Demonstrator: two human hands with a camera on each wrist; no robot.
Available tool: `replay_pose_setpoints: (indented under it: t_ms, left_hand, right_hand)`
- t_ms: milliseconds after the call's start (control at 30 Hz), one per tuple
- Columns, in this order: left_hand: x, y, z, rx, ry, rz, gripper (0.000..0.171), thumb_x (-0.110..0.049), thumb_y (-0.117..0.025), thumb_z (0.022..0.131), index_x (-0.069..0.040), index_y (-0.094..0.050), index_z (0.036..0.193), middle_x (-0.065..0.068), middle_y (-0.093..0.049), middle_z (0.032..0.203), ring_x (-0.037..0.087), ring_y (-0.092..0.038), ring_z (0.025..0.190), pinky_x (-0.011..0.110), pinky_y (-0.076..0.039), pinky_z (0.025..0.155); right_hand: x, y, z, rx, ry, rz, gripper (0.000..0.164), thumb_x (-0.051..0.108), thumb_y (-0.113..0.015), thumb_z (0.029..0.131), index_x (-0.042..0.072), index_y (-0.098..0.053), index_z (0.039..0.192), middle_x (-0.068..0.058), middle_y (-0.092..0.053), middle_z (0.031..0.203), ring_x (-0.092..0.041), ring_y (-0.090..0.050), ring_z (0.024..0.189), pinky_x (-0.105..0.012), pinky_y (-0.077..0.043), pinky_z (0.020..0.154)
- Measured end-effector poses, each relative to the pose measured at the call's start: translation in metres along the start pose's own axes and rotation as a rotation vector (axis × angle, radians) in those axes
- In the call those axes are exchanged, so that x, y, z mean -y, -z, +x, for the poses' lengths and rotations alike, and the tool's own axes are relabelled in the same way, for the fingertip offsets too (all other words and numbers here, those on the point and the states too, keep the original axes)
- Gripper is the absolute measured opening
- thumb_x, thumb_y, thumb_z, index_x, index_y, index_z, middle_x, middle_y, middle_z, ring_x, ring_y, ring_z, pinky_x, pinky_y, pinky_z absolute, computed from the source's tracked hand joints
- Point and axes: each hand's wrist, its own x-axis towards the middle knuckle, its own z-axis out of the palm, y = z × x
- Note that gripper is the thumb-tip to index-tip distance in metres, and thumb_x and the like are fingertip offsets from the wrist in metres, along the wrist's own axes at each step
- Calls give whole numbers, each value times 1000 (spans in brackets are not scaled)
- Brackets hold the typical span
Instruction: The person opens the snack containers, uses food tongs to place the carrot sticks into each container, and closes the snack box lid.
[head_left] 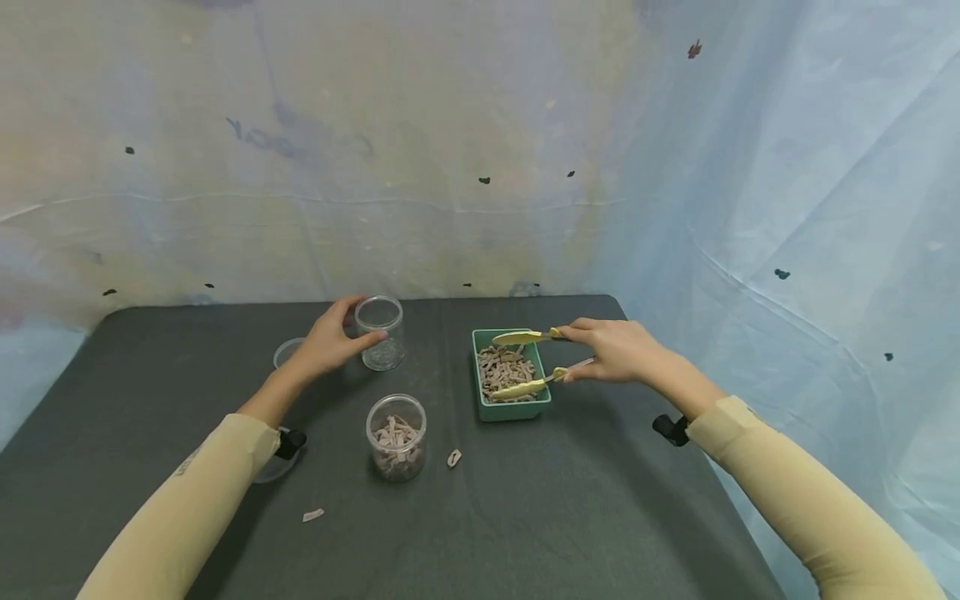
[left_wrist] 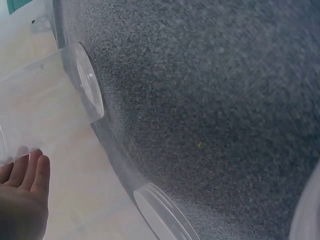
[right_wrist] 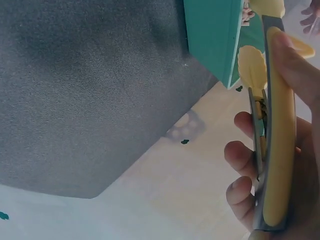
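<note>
My left hand (head_left: 327, 340) holds a clear plastic jar (head_left: 384, 350) near its rim, the thumb in front and the fingers round the far side. Nothing shows inside this jar. In the left wrist view its base (left_wrist: 90, 82) is close to the table. My right hand (head_left: 617, 348) grips a pair of yellow-tipped tongs (head_left: 531, 385), whose two arms are spread apart. Their tips overlap a green rectangular container (head_left: 513, 412) holding many small beige-grey pieces (head_left: 501, 367). The right wrist view shows the thumb and fingers on the tongs' yellow handle (right_wrist: 280, 150).
Nearer the front, a second clear jar (head_left: 397, 454) is partly filled with the same pieces. One loose piece (head_left: 454, 458) lies right of it, another (head_left: 312, 515) to its left. Clear round lids (head_left: 279, 468) lie partly behind my left arm. A draped sheet (head_left: 420, 125) hangs behind the table.
</note>
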Motion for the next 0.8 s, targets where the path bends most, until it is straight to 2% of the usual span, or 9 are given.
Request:
replay_pose_setpoints:
  t_ms: [100,300,433,667,800]
  left_hand:
    - [0,-2,2,8,-4,-8,92,-48,-74,96,-5,-27,163,27,-34,161,53,-43,139,66,-45,105]
    - [0,-5,1,9,5,-14,90,-49,-74,96,-7,-30,162,25,-36,161,51,-44,139,65,-45,106]
    - [-2,-5,-1,13,0,-1,88,-48,-74,96,-7,-32,161,24,-39,159,50,-46,138,65,-44,107]
    - [-4,-8,-6,32,-8,-3,87,-49,-74,96,-8,-32,161,24,-40,159,51,-45,139,65,-43,108]
    - [-5,-10,-7,34,-15,-5,87,-49,-74,96,-8,-33,161,24,-40,158,51,-46,138,65,-44,108]
  right_hand:
    - [0,0,5,33,5,6,88,62,-78,85,14,-52,154,-12,-59,145,-29,-70,106,-42,-57,67]
    - [2,0,13,70,13,19,88,60,-79,86,14,-51,155,-14,-60,143,-29,-70,104,-36,-53,60]
    - [4,4,20,109,22,12,88,59,-78,88,12,-49,156,-16,-58,145,-33,-68,112,-39,-54,63]
    - [9,15,32,232,14,-34,89,60,-76,89,14,-46,158,-16,-56,148,-36,-63,122,-46,-58,74]
    - [9,18,41,266,14,-49,85,59,-76,89,16,-48,157,-16,-55,149,-38,-60,128,-53,-57,88]
